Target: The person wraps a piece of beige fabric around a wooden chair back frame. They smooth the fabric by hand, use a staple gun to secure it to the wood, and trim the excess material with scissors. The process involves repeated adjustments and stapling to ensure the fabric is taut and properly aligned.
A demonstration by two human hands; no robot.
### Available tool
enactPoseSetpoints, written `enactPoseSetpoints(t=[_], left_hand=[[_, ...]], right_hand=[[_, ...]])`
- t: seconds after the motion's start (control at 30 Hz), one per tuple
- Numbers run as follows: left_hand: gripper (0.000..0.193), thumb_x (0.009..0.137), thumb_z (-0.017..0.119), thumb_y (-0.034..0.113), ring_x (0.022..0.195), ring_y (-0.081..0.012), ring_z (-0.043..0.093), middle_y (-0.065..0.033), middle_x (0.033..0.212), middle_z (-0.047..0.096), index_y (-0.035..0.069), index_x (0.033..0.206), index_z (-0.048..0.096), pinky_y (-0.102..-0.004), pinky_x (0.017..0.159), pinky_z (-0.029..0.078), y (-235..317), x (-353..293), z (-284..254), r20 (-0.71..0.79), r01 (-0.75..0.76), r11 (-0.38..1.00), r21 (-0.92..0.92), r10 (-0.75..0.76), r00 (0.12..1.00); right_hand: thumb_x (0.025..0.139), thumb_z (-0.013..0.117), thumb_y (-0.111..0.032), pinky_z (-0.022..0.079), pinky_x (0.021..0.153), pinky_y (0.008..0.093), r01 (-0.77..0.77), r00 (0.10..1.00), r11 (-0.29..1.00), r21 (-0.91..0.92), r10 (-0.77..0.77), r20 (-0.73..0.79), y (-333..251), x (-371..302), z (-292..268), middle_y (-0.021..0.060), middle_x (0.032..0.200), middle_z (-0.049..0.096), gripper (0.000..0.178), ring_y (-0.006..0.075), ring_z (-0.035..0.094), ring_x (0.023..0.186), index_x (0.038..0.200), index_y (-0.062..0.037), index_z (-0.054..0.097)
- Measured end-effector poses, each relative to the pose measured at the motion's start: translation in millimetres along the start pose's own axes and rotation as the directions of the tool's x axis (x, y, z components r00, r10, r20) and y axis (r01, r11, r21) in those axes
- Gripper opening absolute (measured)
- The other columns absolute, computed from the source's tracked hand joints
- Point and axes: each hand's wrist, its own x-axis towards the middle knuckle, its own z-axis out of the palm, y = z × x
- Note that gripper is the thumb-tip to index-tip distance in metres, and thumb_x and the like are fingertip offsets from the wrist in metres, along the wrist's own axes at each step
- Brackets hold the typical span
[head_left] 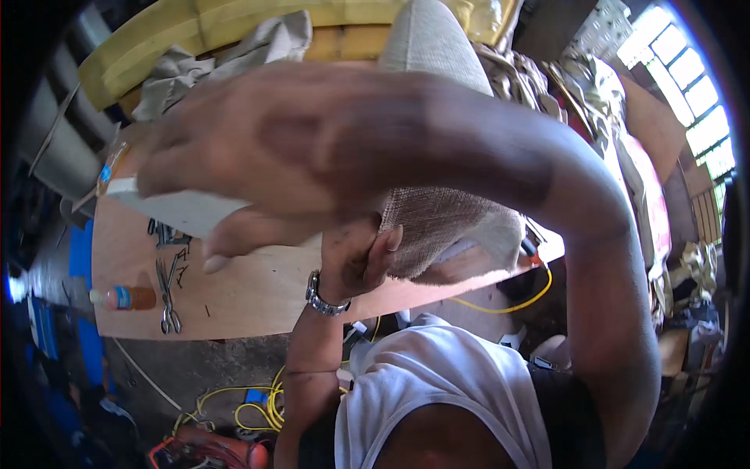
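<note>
My right hand [250, 152] is blurred by motion and close to the camera, its arm arching in from the right. Its thumb stands apart from the fingers, and I see nothing in it. Below it my left hand [355, 258], with a metal watch [324, 297] on the wrist, is closed on the edge of a coarse grey-brown woven fabric [453, 230]. The fabric drapes over a piece whose shape is partly hidden by my right arm. A white slab-like piece [180, 209] lies on the table, partly behind my right hand.
The wooden table [258, 301] carries scissors [167, 301], small dark metal pieces [181, 266] and a bottle of amber liquid [129, 298]. Yellow padding [156, 51] and grey cloth [277, 39] are at the back. A yellow hose [269, 410] coils on the floor.
</note>
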Motion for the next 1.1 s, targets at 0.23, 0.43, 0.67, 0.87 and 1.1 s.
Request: enactPoseSetpoints(t=[0.23,0.43,0.67,0.87,1.1], left_hand=[[0.019,0.092,0.067,0.015,0.056,-0.0321,0.059,-0.0096,0.065,0.058,0.004,0.078,0.061,-0.0435,0.053,0.047,3.0,6.5,-17.1,0.083,0.210,0.970,-0.121,-0.200,0.976],[0.020,0.087,0.076,0.017,0.060,-0.0326,0.062,-0.0112,0.069,0.062,0.000,0.086,0.065,-0.0409,0.059,0.050,10.7,5.0,-23.7,0.226,0.352,0.922,-0.158,-0.314,0.922],[0.040,0.078,0.084,0.027,0.050,-0.0254,0.057,-0.0052,0.060,0.050,0.007,0.065,0.052,-0.0379,0.045,0.041,37.5,33.9,-59.1,0.378,0.330,0.936,0.124,-0.352,0.856],[0.038,0.076,0.083,0.025,0.045,-0.0163,0.055,-0.0003,0.059,0.050,0.010,0.063,0.051,-0.0322,0.040,0.046,56.8,48.4,-98.9,0.583,0.315,0.917,0.244,-0.398,0.708],[0.026,0.076,0.080,0.027,0.061,-0.0252,0.063,-0.0060,0.072,0.062,0.008,0.070,0.061,-0.0404,0.058,0.050,9.3,-0.2,-64.8,0.301,0.224,0.952,0.209,-0.281,0.911]], right_hand=[[0.087,0.073,-0.048,0.045,0.112,0.0499,0.162,0.879,0.981,-0.109,-0.093,0.468,15.8,116.9,91.7,0.0260,0.146,0.044,0.089,0.0365,0.045,0.139,0.153,-0.0025,0.034],[0.086,0.072,-0.028,0.050,0.099,0.0531,0.318,0.912,0.941,0.115,-0.337,0.233,37.1,133.3,138.4,0.0292,0.143,0.048,0.071,0.0376,0.053,0.130,0.146,-0.0011,0.046],[0.087,0.062,-0.022,0.058,0.074,0.0476,0.124,0.777,0.953,0.275,-0.266,0.571,46.8,141.4,129.8,0.0238,0.093,0.073,0.035,0.0316,0.074,0.089,0.103,0.0067,0.074],[0.093,0.057,-0.038,0.060,0.076,0.0437,-0.067,0.754,0.968,0.242,-0.110,0.647,37.8,141.4,110.1,0.0221,0.095,0.073,0.048,0.0290,0.074,0.087,0.100,0.0063,0.075],[0.097,0.056,-0.038,0.059,0.078,0.0441,0.161,0.761,0.978,0.135,-0.210,0.614,38.1,118.8,96.9,0.0185,0.097,0.073,0.043,0.0272,0.073,0.089,0.105,-0.0005,0.075]])
